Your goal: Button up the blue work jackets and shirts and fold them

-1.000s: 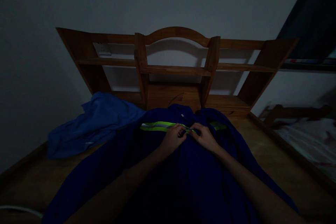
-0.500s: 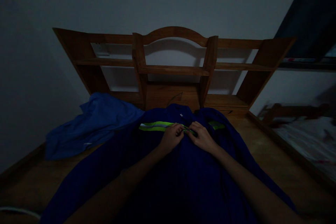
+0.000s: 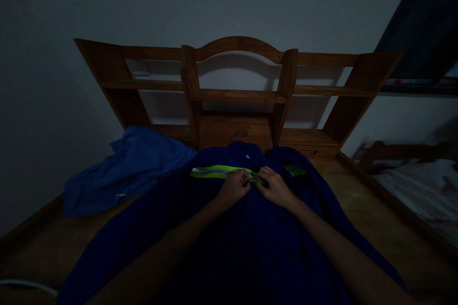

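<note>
A dark blue work jacket (image 3: 222,219) lies spread out in front of me, its collar toward the shelf. A yellow-green and silver reflective strip (image 3: 211,171) crosses its chest, and a small pale label shows near the collar. On the front edge at that strip, my left hand (image 3: 235,185) pinches the fabric with curled fingers. My right hand (image 3: 274,186) grips the jacket front just beside it, thumb and fingertips pressed together. The fingertips of both hands nearly meet. Dim light hides whatever small fastening may sit between them.
Beyond the jacket stands a wooden shelf unit (image 3: 238,96) against the wall. A lighter blue garment (image 3: 143,162) lies crumpled at the left on the wooden surface (image 3: 354,200). Whitish plastic sheeting (image 3: 422,186) is at the right, and a white cable (image 3: 28,284) at lower left.
Both hands stay at the reflective strip, with only slight shifts of the fingers. The jacket lies as before.
</note>
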The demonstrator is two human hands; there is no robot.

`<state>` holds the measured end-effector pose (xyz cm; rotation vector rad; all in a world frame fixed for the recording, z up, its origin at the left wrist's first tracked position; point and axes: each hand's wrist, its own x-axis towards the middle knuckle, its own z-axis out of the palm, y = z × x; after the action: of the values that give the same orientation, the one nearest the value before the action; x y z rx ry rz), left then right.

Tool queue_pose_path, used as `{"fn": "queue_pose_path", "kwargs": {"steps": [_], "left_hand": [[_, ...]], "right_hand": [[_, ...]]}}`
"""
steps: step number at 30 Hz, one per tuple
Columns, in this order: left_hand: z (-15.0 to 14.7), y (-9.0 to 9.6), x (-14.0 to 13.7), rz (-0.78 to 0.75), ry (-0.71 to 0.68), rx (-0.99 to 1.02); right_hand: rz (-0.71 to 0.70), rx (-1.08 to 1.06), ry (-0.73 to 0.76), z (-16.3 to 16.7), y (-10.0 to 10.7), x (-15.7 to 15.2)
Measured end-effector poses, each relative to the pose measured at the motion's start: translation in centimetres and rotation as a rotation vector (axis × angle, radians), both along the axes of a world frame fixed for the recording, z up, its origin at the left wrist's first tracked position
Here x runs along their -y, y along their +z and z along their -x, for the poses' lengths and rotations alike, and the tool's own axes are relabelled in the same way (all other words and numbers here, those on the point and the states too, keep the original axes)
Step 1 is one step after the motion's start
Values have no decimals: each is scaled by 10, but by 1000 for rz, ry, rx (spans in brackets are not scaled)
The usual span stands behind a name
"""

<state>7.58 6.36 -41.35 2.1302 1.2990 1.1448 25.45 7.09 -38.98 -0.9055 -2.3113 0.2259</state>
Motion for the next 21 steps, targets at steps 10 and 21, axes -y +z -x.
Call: {"fn": "queue_pose_path", "kwargs": {"steps": [10, 21], "left_hand": [[-2, 4, 3, 24, 117, -78], [153, 77, 31, -57, 467, -500]], "right_hand": [[13, 61, -51, 1, 6, 1], [-66, 308, -688, -123, 42, 14]]}}
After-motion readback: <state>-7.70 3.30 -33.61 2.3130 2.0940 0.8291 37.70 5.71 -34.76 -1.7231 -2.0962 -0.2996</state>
